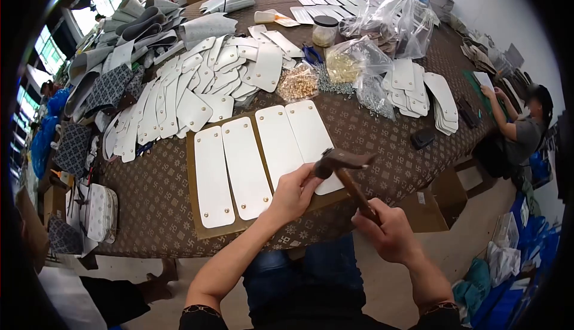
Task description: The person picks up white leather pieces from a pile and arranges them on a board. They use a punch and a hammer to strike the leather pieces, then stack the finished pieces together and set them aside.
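Note:
My right hand (388, 229) is wrapped around the wooden handle of a hammer (356, 193), whose metal head hovers over the near end of the white strips. Just left of the head, my left hand (293, 193) is closed, its fingertips pinched above the third white strip (278, 141); what they hold, if anything, is hidden by the hammer. Beside it lie a fourth white strip (310, 129) and two strips on the left, the outer one (212, 174) and the inner one (245, 162). Brass-coloured studs show at their ends. All rest on a brown board (194, 195).
A large pile of studded white pieces (209, 75) lies behind the board. Bags of gold studs (298, 84) and silver studs (376, 93), a jar (324, 31) and stacked white pieces (441, 102) stand farther right. A person (520, 120) sits at the right edge.

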A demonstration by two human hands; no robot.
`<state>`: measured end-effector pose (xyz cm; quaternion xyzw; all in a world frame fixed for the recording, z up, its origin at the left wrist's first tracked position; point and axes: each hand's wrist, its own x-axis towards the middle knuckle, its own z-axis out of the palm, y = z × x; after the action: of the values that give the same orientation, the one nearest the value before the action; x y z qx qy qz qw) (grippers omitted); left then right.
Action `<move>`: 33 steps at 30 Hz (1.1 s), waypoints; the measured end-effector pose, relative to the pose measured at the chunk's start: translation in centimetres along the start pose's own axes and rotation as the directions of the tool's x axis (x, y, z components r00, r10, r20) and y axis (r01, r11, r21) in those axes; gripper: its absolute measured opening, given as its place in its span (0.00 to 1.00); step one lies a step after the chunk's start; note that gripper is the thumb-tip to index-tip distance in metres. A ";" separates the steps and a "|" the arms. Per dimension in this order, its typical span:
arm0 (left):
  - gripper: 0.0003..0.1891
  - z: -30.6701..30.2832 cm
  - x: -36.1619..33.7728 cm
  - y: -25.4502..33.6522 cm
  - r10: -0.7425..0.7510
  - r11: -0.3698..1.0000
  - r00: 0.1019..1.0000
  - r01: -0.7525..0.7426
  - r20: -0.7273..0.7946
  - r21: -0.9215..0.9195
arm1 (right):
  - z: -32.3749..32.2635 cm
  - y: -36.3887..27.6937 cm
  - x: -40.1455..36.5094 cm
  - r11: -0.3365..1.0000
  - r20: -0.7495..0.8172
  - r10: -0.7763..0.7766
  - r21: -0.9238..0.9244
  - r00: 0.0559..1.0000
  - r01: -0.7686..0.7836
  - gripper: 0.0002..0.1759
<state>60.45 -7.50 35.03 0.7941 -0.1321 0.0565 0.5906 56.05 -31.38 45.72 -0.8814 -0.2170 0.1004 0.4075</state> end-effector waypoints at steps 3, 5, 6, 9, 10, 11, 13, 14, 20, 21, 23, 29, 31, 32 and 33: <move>0.11 1.1 0.2 -0.5 0.006 0.987 1.000 -0.010 -0.028 -0.159 | 0.2 0.5 -2.2 0.890 -0.159 0.245 0.428 0.957 -0.157 0.15; 0.11 1.6 1.2 0.0 0.027 0.970 0.999 -0.033 -0.027 -0.239 | -0.6 0.2 -2.4 0.825 -0.165 0.281 0.546 0.946 -0.150 0.15; 0.11 2.1 1.8 0.2 0.034 0.969 0.999 -0.038 -0.023 -0.244 | -1.0 0.1 -2.4 0.748 -0.159 0.305 0.651 0.939 -0.132 0.15; 0.11 3.5 3.2 0.4 0.069 0.955 0.998 -0.063 0.009 -0.291 | -0.8 0.8 -2.7 0.751 -0.146 0.344 0.636 0.927 -0.179 0.15; 0.11 3.9 3.5 0.1 0.050 0.972 0.998 -0.038 0.046 -0.233 | -1.1 0.9 -2.8 0.752 -0.150 0.346 0.635 0.926 -0.178 0.15; 0.11 4.2 3.7 -0.1 0.028 0.985 0.996 -0.014 0.084 -0.169 | -1.3 1.0 -3.0 0.786 -0.129 0.335 0.585 0.934 -0.201 0.15; 0.11 4.2 3.9 -0.2 0.045 0.986 0.995 -0.031 0.085 -0.165 | -2.2 0.3 -3.4 0.812 -0.109 0.331 0.539 0.937 -0.224 0.15; 0.11 4.3 3.7 -0.3 0.057 0.986 0.995 -0.044 0.079 -0.163 | -3.6 -1.2 -3.6 0.832 -0.164 0.287 0.531 0.944 -0.161 0.15; 0.11 4.4 3.7 -0.5 0.092 0.984 0.995 -0.084 0.046 -0.158 | -4.3 -1.8 -2.4 0.631 -0.606 -0.193 0.526 0.771 0.571 0.15; 0.11 4.3 3.5 -0.4 0.094 0.984 0.995 -0.087 0.040 -0.158 | -3.3 -0.7 -1.9 0.607 -0.633 -0.220 0.507 0.743 0.612 0.15; 0.11 4.0 3.5 -0.1 0.064 0.997 0.995 -0.060 0.074 -0.044 | -2.6 1.5 -1.7 0.956 -0.191 0.184 0.261 0.964 -0.131 0.15; 0.11 4.9 3.5 -1.1 0.125 0.982 0.992 -0.126 -0.017 -0.137 | -2.2 2.1 -1.2 0.911 -0.250 0.373 0.281 0.894 -0.302 0.16; 0.11 4.7 3.5 -1.1 0.106 0.984 0.994 -0.100 0.030 -0.147 | -3.1 5.4 0.0 0.940 -0.403 0.327 0.044 0.855 -0.338 0.19; 0.11 4.6 3.5 -1.3 0.134 0.976 0.991 -0.132 0.000 -0.172 | -3.2 7.2 0.7 0.951 -0.393 0.293 0.027 0.872 -0.307 0.19; 0.10 4.6 3.3 -1.5 0.160 0.967 0.986 -0.164 -0.038 -0.193 | -3.1 8.9 1.4 0.902 -0.454 0.196 -0.263 0.869 -0.341 0.20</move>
<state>63.73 -11.96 33.14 0.7183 -0.1950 0.0999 0.6603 61.03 -37.94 40.99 -0.9601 -0.0121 -0.0719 0.2701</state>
